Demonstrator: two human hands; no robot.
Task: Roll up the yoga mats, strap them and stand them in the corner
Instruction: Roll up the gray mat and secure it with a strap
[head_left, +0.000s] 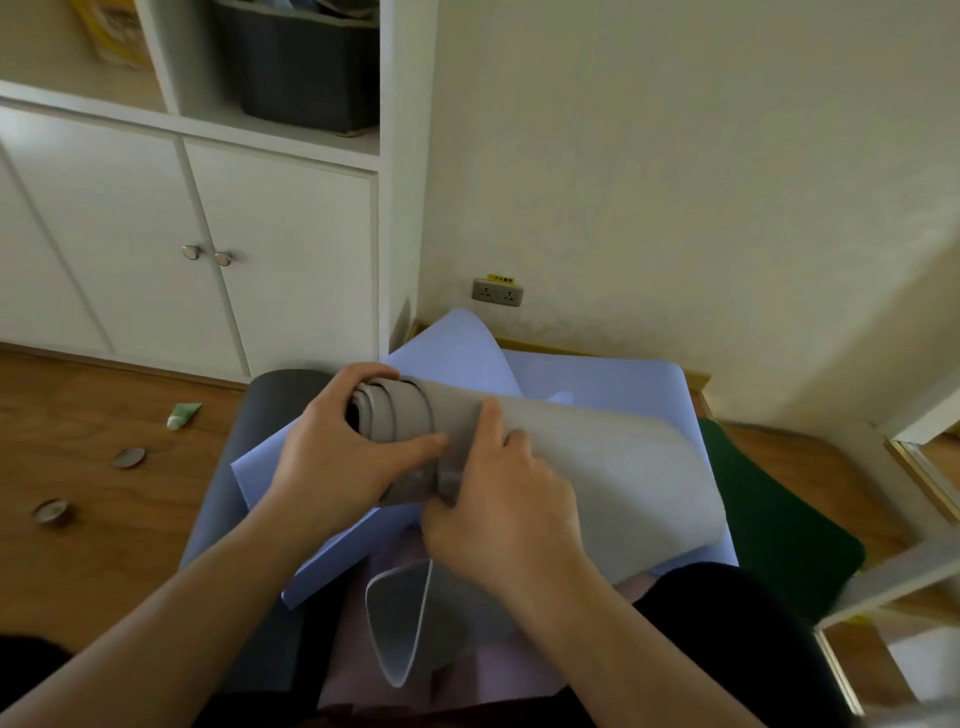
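Fingers of left hand (332, 457), right hand (498, 504) grip rolled grey mat (597, 467).

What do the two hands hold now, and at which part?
Both hold the grey mat at its rolled end. The left hand wraps round the open end of the roll; the right hand presses and grips the roll beside it.

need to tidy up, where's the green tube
In the head view, the green tube lies on the wooden floor at left, below the white cabinet doors.
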